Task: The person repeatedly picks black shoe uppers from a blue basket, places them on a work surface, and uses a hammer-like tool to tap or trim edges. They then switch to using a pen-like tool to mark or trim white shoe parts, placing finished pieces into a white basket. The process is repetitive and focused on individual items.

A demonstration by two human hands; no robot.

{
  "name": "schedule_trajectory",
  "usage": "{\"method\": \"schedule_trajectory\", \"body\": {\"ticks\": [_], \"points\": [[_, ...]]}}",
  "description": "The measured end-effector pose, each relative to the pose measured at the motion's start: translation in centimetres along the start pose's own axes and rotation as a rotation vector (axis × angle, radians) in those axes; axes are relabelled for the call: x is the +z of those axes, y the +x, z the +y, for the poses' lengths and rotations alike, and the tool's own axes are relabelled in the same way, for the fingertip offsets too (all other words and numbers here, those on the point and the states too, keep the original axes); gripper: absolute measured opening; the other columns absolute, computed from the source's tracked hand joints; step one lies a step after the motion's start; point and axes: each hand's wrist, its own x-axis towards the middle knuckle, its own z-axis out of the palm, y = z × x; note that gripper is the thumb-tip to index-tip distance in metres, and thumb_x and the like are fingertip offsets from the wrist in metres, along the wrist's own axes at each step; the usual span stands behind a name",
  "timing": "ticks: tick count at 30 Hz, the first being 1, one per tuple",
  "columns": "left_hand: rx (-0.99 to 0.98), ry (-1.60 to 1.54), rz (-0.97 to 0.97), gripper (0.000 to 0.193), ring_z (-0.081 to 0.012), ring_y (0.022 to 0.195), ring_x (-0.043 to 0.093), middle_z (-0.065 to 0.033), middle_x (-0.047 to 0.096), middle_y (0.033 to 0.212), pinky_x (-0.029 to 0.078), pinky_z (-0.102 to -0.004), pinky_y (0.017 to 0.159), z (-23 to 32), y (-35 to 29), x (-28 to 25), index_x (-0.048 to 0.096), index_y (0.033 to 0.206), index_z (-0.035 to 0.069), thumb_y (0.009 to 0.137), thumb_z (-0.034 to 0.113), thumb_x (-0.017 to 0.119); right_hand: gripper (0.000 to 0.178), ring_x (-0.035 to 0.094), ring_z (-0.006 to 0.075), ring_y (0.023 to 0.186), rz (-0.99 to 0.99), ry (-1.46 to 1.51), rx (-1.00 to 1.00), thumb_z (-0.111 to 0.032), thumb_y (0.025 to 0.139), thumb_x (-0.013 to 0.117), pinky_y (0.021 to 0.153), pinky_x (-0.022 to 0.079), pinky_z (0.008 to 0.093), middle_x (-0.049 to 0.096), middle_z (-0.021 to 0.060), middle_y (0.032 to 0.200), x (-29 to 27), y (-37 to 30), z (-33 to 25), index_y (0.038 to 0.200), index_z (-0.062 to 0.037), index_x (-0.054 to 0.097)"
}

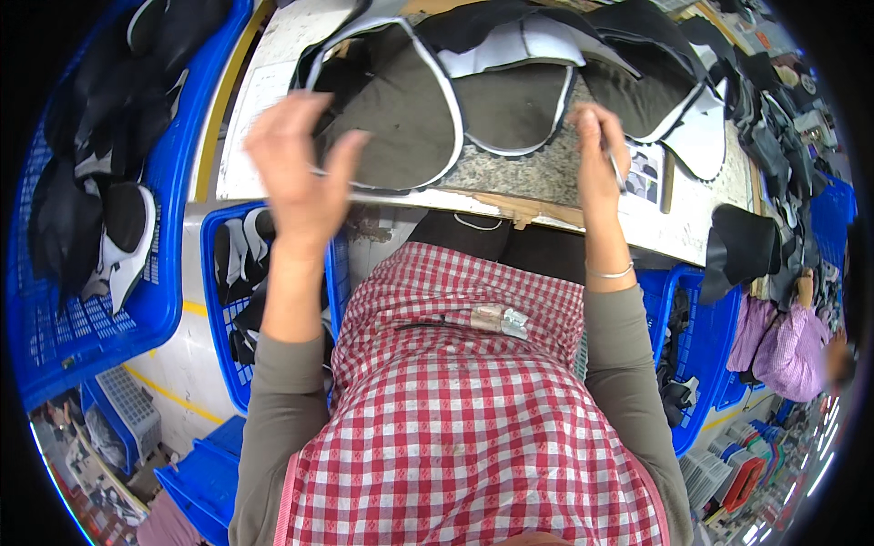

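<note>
My left hand (296, 168) is raised over the near left of the worktable, blurred by motion, with thumb and fingers apart and nothing in it. Close beside it lies a large curved dark grey piece with a white edge (401, 118), which looks like a shoe upper. My right hand (599, 168) is closed above the table's front edge. A thin metallic tool (622, 176) shows along its palm side; its kind is mostly hidden. Between the hands rests a smaller grey piece with white trim (510, 105). Another dark piece (637, 91) lies beyond my right hand.
Blue plastic crates of black and white pieces stand at the left (168, 300), below the table on the left (214, 300) and at the right (719, 364). A printed sheet (645, 173) lies on the worktable (519, 173). A person in a checked sleeve (792, 355) is at the far right.
</note>
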Motion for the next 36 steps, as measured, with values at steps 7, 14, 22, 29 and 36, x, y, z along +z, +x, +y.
{"method": "schedule_trajectory", "body": {"ticks": [7, 14, 22, 29, 36], "points": [[-0.611, 0.357, -0.425, 0.045, -0.0480, 0.090, 0.070, -0.0280, 0.072, 0.105, 0.055, -0.0521, 0.084, -5.7, -0.2, 2.1, 0.070, 0.113, 0.000, 0.097, 0.042, 0.062, 0.070, 0.068, 0.0297, 0.095, 0.062, -0.264, 0.220, -0.046, 0.081, 0.087, 0.086, 0.054, 0.0405, 0.068, 0.0207, 0.104, 4.9, 6.7, 3.4, 0.122, 0.0016, 0.056], [-0.323, 0.188, 0.013, 0.023, -0.0459, 0.069, 0.067, -0.0277, 0.068, 0.077, 0.053, -0.0491, 0.063, -3.1, 2.6, -0.5, 0.069, 0.093, -0.008, 0.092, 0.016, 0.068, 0.039, 0.066, 0.0330, 0.087, 0.134, -0.132, -0.400, -0.019, 0.084, 0.082, 0.079, 0.053, 0.0412, 0.065, 0.0131, 0.097, 2.9, 9.1, -6.6, 0.112, -0.0097, 0.056], [0.101, -0.026, 0.221, 0.015, -0.0309, 0.066, 0.067, -0.0122, 0.066, 0.084, 0.053, -0.0417, 0.055, 7.0, 16.0, 6.4, 0.067, 0.088, 0.005, 0.080, 0.016, 0.073, 0.052, 0.064, 0.0249, 0.100, 0.457, -0.429, -0.439, -0.033, 0.083, 0.088, 0.094, 0.050, 0.0356, 0.067, 0.0160, 0.107, -20.5, 19.4, -0.5, 0.114, 0.0012, 0.065], [-0.148, -0.280, 0.036, 0.024, -0.0370, 0.108, 0.067, -0.0164, 0.071, 0.113, 0.054, -0.0458, 0.093, 1.8, 14.8, 13.4, 0.070, 0.114, 0.005, 0.094, 0.015, 0.063, 0.032, 0.062, 0.0243, 0.116, 0.539, -0.259, -0.310, -0.016, 0.100, 0.070, 0.102, 0.047, 0.0355, 0.063, 0.0251, 0.128, -23.7, 15.8, 6.8, 0.112, 0.0055, 0.050], [-0.447, 0.175, 0.045, 0.032, -0.0348, 0.114, 0.059, -0.0117, 0.064, 0.114, 0.053, -0.0458, 0.092, -24.2, 10.3, 14.1, 0.067, 0.113, 0.008, 0.083, -0.001, 0.061, 0.023, 0.062, 0.0345, 0.117, -0.348, -0.447, -0.639, 0.005, 0.084, 0.066, 0.098, 0.048, 0.0444, 0.068, 0.0215, 0.129, -0.7, -0.3, -1.7, 0.094, -0.0071, 0.050]]}}
